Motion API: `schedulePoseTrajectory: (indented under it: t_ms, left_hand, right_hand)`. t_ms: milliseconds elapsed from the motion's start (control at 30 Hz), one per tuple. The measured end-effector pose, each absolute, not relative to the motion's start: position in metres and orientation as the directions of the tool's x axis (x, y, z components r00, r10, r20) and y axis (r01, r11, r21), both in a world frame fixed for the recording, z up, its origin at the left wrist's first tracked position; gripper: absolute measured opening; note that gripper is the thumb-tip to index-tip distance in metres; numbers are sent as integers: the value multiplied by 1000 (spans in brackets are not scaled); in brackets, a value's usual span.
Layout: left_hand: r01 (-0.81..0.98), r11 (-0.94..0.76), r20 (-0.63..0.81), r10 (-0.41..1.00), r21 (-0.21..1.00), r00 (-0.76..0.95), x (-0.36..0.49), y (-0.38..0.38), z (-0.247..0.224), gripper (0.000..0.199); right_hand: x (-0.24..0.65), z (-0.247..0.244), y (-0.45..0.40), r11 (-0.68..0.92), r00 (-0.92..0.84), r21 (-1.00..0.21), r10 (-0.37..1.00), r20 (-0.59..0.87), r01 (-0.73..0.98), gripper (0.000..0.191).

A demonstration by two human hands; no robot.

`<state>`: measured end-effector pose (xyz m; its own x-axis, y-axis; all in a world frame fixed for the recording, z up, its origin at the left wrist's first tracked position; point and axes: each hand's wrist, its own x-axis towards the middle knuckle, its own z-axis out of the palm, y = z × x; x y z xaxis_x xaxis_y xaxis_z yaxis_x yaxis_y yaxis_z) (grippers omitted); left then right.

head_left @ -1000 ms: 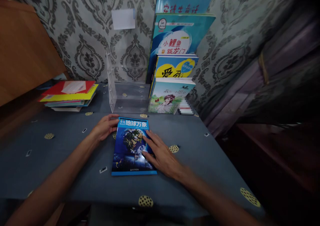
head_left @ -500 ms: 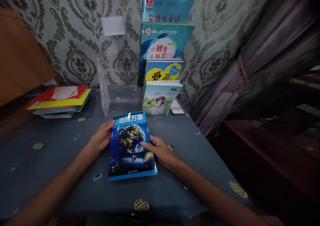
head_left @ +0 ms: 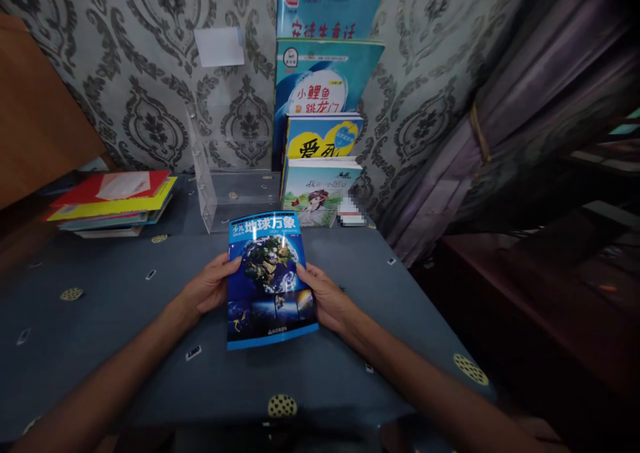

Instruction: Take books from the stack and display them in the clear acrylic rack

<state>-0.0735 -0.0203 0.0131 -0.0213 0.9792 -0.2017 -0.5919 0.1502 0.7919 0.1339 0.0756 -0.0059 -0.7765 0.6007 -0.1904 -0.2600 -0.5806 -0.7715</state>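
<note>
A blue book (head_left: 273,286) with the Earth on its cover is held above the table, cover facing me. My left hand (head_left: 214,283) grips its left edge, thumb on the front and the other fingers mostly hidden behind. On the right edge my right hand (head_left: 325,297) closes the same way, its thumb over the cover near the globe. Just beyond the book stands a clear acrylic rack (head_left: 205,196). Several books fill its right side in tiers, among them a pale green one (head_left: 317,196) in front and a blue-and-yellow one (head_left: 325,136) behind it.
A pile of books and folders, topped by a red one (head_left: 113,187), lies at the table's back left. The table (head_left: 165,386) has a dark patterned cloth. Patterned wallpaper (head_left: 155,113) rises behind, with a tied curtain (head_left: 450,166) and a dark reddish surface (head_left: 540,306) to the right.
The blue book has moved slightly right and up and is held more upright. My left hand has slid lower along its edge. The view has shifted a little.
</note>
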Motion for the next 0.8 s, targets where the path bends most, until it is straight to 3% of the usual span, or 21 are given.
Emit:
schedulePoseTrajectory:
  t_ms: [300,533,633,700,800]
  left_hand:
    - [-520,164,-239,968,838,-79,-79,-19,14,37]
    - [-365,222,-301,938,904,-174,-81,-8,12,40]
    - [-113,238,-260,925,965,-276,-93,-8,6,46]
    - [210,217,-123,914,953,-386,-103,-10,6,44]
    - [707,146,215,893,692,-395,-110,-13,6,31]
  right_hand:
    - [136,-3,73,-601,-815,-768,546,-195,-220,43]
    - [135,-6,78,-447,-757,-878,630,-171,-173,45]
    - [140,-16,87,-318,-707,-945,687,-169,-83,45]
    - [146,-19,95,-150,-673,-987,724,-150,58,40]
    - [152,-16,104,258,-604,-926,796,42,275,21]
